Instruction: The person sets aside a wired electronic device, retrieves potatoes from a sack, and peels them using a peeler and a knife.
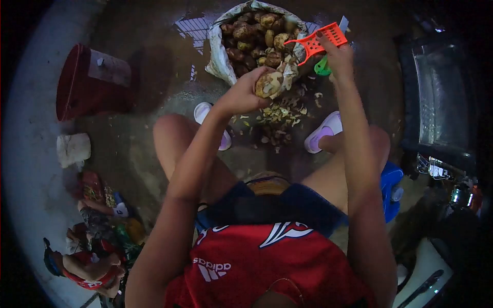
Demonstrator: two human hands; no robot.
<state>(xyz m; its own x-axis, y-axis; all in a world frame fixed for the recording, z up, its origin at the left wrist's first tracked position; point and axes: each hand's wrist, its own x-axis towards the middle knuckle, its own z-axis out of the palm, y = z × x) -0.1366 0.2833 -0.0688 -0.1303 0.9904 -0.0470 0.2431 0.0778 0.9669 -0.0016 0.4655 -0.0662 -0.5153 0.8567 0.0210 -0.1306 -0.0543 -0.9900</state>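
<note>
My left hand (245, 95) is closed round a partly peeled potato (268, 85), whose pale flesh shows in patches. Up and to the right, my right hand (337, 55) grips an orange peeler (321, 42) with a perforated flat part and a forked end, held apart from the potato. A green object (322, 66) shows just below that hand; whether it is held too, I cannot tell. Behind both hands stands an open white sack (221, 57) full of brown potatoes (246, 33). Peelings (281, 114) lie on the floor under my left hand.
On the left stand a dark red bucket (95, 82) and a white container (73, 149). Another person (92, 264) sits at the lower left. A blue container (391, 190) is beside my right leg, with a dark, clear-fronted object (444, 97) farther right.
</note>
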